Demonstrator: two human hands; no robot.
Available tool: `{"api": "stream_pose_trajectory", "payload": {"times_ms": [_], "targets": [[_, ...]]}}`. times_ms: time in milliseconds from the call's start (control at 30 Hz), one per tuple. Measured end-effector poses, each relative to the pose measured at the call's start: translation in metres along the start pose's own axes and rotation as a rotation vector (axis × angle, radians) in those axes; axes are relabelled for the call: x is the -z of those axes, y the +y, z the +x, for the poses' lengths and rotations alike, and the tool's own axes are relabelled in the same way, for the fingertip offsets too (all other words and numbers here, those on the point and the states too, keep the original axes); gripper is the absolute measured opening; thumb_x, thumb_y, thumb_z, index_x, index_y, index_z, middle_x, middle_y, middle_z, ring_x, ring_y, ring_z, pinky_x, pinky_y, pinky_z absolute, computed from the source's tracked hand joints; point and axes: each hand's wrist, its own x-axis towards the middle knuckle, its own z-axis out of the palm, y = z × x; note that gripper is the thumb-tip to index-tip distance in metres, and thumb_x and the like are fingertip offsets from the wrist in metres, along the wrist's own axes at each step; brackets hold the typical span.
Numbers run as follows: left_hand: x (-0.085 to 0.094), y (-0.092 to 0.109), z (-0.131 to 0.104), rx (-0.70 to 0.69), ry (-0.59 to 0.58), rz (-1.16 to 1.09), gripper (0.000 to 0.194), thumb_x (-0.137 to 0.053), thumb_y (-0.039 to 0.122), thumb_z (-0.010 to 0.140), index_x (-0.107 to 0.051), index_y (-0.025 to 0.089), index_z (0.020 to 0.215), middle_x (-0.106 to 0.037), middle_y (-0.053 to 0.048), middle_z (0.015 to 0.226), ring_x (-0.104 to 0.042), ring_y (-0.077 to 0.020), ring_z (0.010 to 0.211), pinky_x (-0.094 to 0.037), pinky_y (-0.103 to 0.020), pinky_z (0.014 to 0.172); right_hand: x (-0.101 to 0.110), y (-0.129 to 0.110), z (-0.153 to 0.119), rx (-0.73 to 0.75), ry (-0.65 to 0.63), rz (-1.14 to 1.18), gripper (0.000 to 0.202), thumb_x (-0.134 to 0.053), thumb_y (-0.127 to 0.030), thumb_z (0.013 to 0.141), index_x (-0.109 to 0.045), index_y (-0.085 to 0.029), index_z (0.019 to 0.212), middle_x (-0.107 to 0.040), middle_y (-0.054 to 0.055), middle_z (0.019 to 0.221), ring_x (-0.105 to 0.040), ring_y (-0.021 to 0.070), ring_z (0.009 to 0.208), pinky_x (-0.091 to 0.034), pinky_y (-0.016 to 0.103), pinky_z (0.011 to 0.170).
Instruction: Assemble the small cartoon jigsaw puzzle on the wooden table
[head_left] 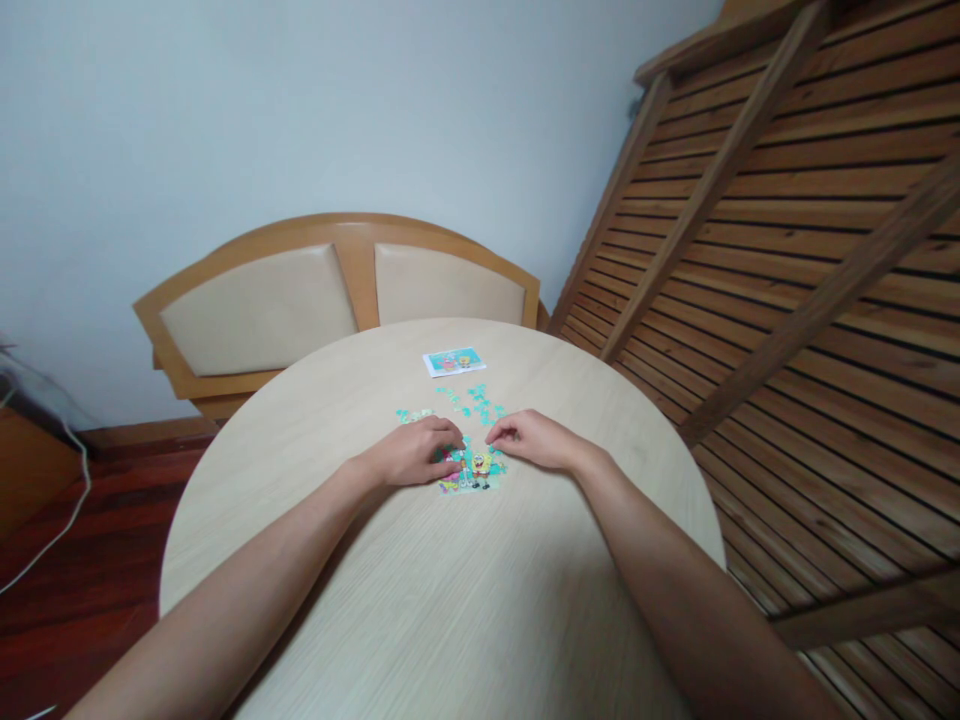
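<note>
A partly joined jigsaw puzzle point(481, 472) with a yellow cartoon figure in brown shorts lies on the round table point(480, 600). My left hand point(420, 450) rests over its left side, fingers apart and covering part of the picture. Off the puzzle's upper right edge, my right hand point(529, 437) has thumb and fingers pinched together at a small teal puzzle piece point(491, 447), mostly hidden by the fingertips. Several loose teal pieces point(480, 405) are scattered beyond both hands. More pale pieces point(415, 415) lie just past my left hand.
A printed picture card point(454, 361) with cartoon figures lies toward the table's far side. Behind the table stands a padded wooden headboard point(352, 270) against the wall. Slatted wooden panels point(750, 250) lean at the right, and a white cable point(82, 490) hangs at the left.
</note>
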Motion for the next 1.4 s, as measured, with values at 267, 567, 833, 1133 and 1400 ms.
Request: {"api": "stream_pose_trajectory", "payload": {"times_ms": [267, 567, 833, 1133, 1400], "targets": [[0.0, 0.0, 0.001, 0.001, 0.008, -0.015, 0.03, -0.058, 0.039, 0.094, -0.066, 0.018, 0.113, -0.066, -0.012, 0.114, -0.063, -0.025, 0.107, -0.049, -0.036, 0.095, -0.01, -0.01, 0.006, 0.061, 0.073, -0.081, 0.022, -0.059, -0.018, 0.089, -0.079, -0.019, 0.097, -0.076, 0.005, 0.091, -0.066, 0.0172, 0.081, -0.046, 0.026, 0.075], [-0.002, -0.001, 0.001, 0.001, 0.005, -0.004, 0.031, -0.059, 0.038, 0.094, -0.065, 0.017, 0.115, -0.066, -0.012, 0.115, -0.063, -0.0247, 0.106, -0.049, -0.036, 0.096, -0.014, -0.01, 0.006, 0.088, 0.088, -0.081, 0.02, -0.059, -0.018, 0.091, -0.077, -0.018, 0.1, -0.075, 0.005, 0.09, -0.064, 0.0162, 0.08, -0.044, 0.025, 0.075], [-0.002, -0.001, 0.001, 0.001, 0.003, -0.01, 0.031, -0.059, 0.038, 0.094, -0.066, 0.016, 0.114, -0.066, -0.013, 0.116, -0.063, -0.0254, 0.107, -0.049, -0.037, 0.096, -0.014, -0.011, 0.006, 0.092, 0.09, -0.05, 0.022, -0.058, -0.022, 0.093, -0.074, -0.018, 0.107, -0.074, 0.005, 0.091, -0.064, 0.0162, 0.08, -0.045, 0.025, 0.076], [-0.002, 0.002, 0.002, 0.017, 0.011, -0.048, 0.034, -0.057, 0.04, 0.095, -0.062, 0.018, 0.121, -0.069, -0.011, 0.113, -0.064, -0.0256, 0.106, -0.048, -0.038, 0.096, -0.016, -0.01, 0.006, 0.086, 0.099, -0.023, 0.023, -0.058, -0.021, 0.093, -0.073, -0.018, 0.11, -0.074, 0.005, 0.092, -0.065, 0.0166, 0.083, -0.047, 0.026, 0.079], [-0.003, 0.001, 0.003, 0.038, -0.001, -0.045, 0.031, -0.053, 0.031, 0.097, -0.061, 0.018, 0.124, -0.069, -0.012, 0.115, -0.064, -0.0257, 0.108, -0.049, -0.039, 0.097, -0.017, -0.008, 0.006, 0.077, 0.118, 0.058, 0.027, -0.058, -0.019, 0.092, -0.069, -0.016, 0.116, -0.074, 0.007, 0.095, -0.068, 0.0173, 0.086, -0.051, 0.029, 0.082]]}}
